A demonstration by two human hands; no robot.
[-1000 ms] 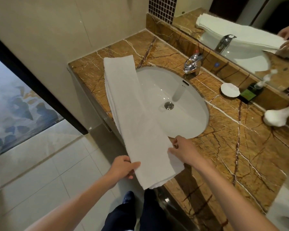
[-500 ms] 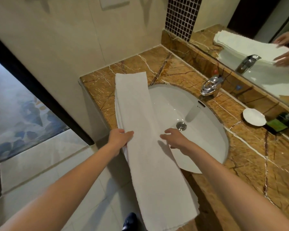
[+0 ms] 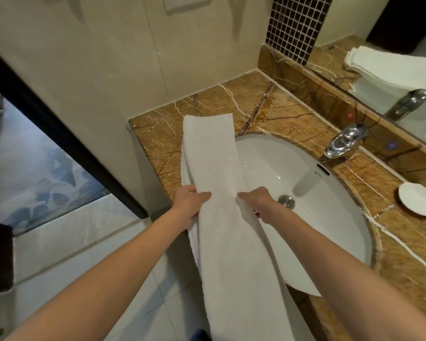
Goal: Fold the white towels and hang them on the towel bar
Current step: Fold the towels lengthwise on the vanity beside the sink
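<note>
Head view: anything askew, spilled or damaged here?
The white towel lies slanted over the counter edge and sink rim, its near end hanging off; left hand and right hand grip its sides. No spill or damage shows.

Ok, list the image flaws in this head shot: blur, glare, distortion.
Head view: wide-angle bends the dark door frame; the white towel is washed out, weave barely visible; bright glints on the chrome faucet; the mirror reflection at right is smeared.
</note>
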